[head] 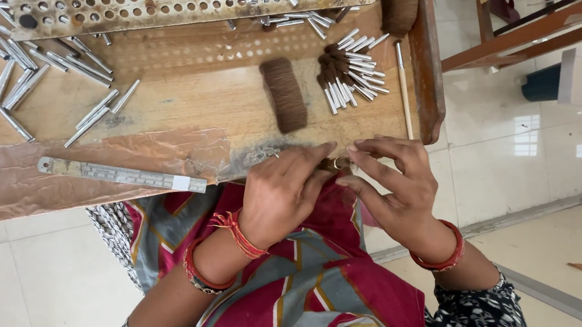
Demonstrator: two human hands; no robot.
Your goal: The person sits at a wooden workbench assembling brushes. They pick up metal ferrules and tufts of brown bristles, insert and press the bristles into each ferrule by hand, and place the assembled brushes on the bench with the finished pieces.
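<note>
**Hands pinching a small bristle tuft at the bench edge**

At the near edge of the wooden bench (157, 105), head view: a small brown bristle tuft (326, 163) is held between both hands, just off the bench edge, above the lap. The left hand (283, 193) is curled, fingers pressed together, tips pinching the tuft. The right hand (392, 182) meets it from the other side, thumb and forefinger closed on the same tuft; a small metal ring seems to sit there, too small to confirm. The tuft is judged light, soft and easily splayed, best gripped tight near its base. A thick bristle bundle (284, 94) lies ahead, finished brush heads (350, 72) beside it, loose metal ferrules (26, 75) to the left, a steel ruler (121, 175) near the edge, a perforated plate (183, 3) at the back.
</note>
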